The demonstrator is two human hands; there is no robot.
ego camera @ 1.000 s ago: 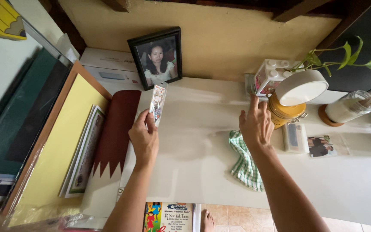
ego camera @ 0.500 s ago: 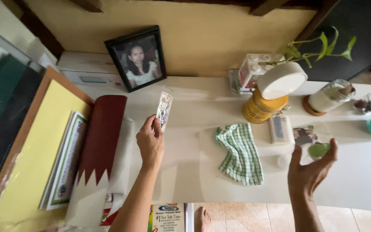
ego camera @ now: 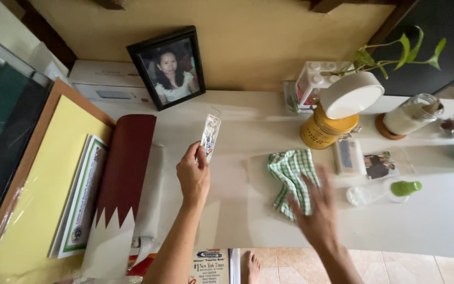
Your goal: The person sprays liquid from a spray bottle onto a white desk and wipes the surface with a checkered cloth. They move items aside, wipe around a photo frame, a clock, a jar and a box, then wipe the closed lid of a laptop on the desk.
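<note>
green-and-white checked cloth (ego camera: 290,176) | mustard-yellow jar (ego camera: 326,131) with white round lid (ego camera: 352,95) | black-framed photograph (ego camera: 167,68) | dark red paper sheet with zigzag edge (ego camera: 124,171) on white | pale yellow card sheet (ego camera: 48,184) | clear-sleeved card with multicoloured print (ego camera: 209,135) | white tabletop (ego camera: 437,221) | green leaves of potted plant (ego camera: 395,52) | small bright green cap (ego camera: 405,188)

A white table (ego camera: 248,131) carries everything. On it a green checked cloth (ego camera: 290,176) lies near the middle, with a yellow jar (ego camera: 324,131) at its one o'clock, a small white box (ego camera: 349,156) and a photo print (ego camera: 380,164) at its three o'clock, and a green-capped bottle (ego camera: 390,191) lying flat at four. A framed portrait (ego camera: 168,67) stands at eleven o'clock, a dark red sheet (ego camera: 124,173) lies at nine, and a glass jar on a wooden coaster (ego camera: 411,117) sits at two.
</note>
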